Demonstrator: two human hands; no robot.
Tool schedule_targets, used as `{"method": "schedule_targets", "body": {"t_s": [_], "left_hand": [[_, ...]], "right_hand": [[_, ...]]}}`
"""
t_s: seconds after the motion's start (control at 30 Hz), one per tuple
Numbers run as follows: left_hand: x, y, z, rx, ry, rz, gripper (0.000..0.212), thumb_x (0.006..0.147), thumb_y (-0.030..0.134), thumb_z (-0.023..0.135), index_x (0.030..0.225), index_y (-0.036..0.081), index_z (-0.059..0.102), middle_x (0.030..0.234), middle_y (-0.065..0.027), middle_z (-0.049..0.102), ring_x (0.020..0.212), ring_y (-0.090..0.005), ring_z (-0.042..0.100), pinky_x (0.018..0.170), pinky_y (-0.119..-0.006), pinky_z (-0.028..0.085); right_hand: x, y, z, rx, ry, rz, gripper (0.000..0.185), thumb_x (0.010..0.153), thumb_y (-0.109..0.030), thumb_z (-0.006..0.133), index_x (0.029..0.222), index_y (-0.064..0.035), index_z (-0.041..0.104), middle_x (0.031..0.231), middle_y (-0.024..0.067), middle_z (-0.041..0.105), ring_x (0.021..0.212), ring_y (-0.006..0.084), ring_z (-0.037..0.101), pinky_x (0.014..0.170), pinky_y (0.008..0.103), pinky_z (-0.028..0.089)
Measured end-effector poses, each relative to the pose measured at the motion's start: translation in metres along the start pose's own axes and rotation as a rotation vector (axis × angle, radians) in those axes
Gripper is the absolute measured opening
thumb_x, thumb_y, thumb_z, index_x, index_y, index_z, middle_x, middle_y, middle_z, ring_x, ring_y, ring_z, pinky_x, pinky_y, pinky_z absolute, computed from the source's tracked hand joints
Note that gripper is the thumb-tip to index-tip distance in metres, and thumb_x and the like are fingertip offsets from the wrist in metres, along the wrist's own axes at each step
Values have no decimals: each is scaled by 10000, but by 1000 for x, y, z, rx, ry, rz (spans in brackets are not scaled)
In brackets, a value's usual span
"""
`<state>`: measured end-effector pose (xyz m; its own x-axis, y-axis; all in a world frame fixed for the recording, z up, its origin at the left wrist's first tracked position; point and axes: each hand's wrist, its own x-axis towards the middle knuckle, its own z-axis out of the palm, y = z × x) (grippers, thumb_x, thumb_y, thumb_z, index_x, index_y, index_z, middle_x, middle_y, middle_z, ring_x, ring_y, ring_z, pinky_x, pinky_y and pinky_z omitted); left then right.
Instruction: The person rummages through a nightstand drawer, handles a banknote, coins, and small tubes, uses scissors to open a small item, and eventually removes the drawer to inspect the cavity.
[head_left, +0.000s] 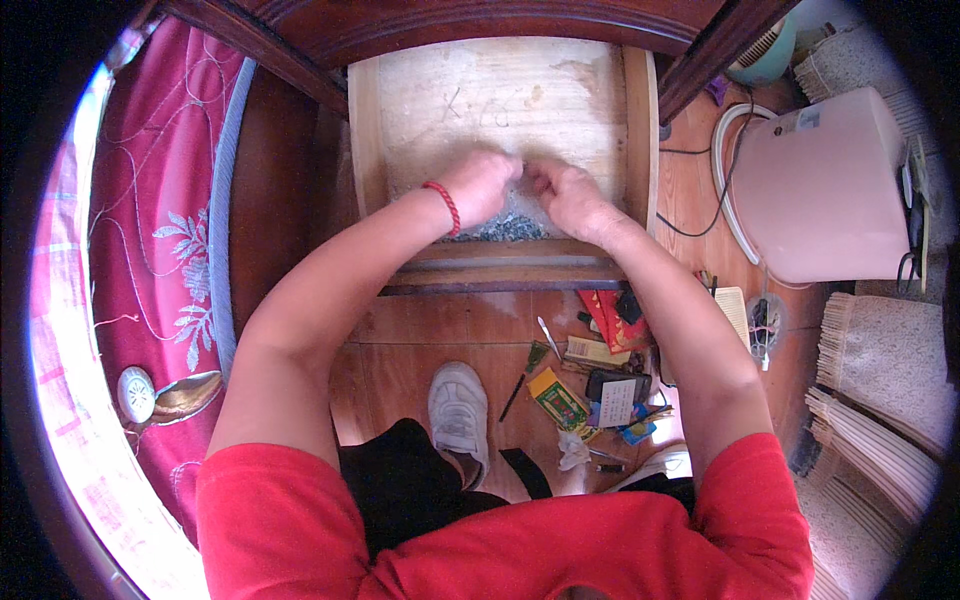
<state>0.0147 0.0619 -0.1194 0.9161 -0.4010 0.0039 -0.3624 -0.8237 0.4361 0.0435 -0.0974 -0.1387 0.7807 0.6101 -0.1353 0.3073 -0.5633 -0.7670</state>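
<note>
A wooden drawer (555, 90) is pulled out of dark red-brown furniture, its pale bottom marked with scrawled strokes and stains. Over the drawer, my left hand (484, 187), with a red braided bracelet (444, 204) on its wrist, has its fingers curled. My right hand (574, 199) faces it with bent fingers, and the fingertips of both hands nearly meet. Whether something small is pinched between them is too blurred to tell. Below the hands, dark grey-blue bits of debris (514, 226) lie along the drawer's front inner edge.
Small items cover the floor near my feet: a green-and-yellow box (559, 401), red paper packets (611, 319), a black case (619, 384) and a comb (732, 315). A pink bin (817, 187) lies to the right beside a black cable (697, 234). Maroon bedding (150, 262) borders the left.
</note>
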Motion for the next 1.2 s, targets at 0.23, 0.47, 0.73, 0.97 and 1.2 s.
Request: {"method": "schedule_targets", "body": {"t_s": [0.23,0.47,0.73,0.97,1.2], "left_hand": [[-13,8,-13,65,-560,-125,129,669,78,498,736,3,579,754,-178,574,702,-316,558,661,-381,442],[-25,4,-4,219,-479,-515,219,660,87,511,770,-89,581,821,-250,565,810,-346,562,738,-370,444],[-18,30,0,166,-425,-455,153,599,-16,507,721,-56,591,803,-242,565,804,-354,557,743,-390,439],[-18,23,18,122,-322,-332,108,603,-26,496,660,-31,587,747,-240,558,771,-359,555,708,-403,440],[-14,27,25,-24,-202,-365,93,640,38,539,678,-35,583,737,-248,545,742,-362,554,675,-404,436]], "right_hand": [[-17,-20,-24,30,-293,29,219,721,-35,468,919,28,539,840,169,581,774,217,544,713,311,423],[-19,-36,-24,-385,-314,182,216,693,-48,467,855,46,575,888,238,557,874,360,533,768,389,428],[-12,-48,-2,-362,-297,185,186,689,-81,510,805,21,615,873,212,578,847,327,567,738,365,456],[-2,-28,4,-222,-303,213,182,685,-68,494,799,22,605,828,220,574,794,331,564,710,366,442],[0,-12,8,-146,-335,234,143,664,-72,511,731,21,596,626,154,576,578,242,558,549,348,425]]}}
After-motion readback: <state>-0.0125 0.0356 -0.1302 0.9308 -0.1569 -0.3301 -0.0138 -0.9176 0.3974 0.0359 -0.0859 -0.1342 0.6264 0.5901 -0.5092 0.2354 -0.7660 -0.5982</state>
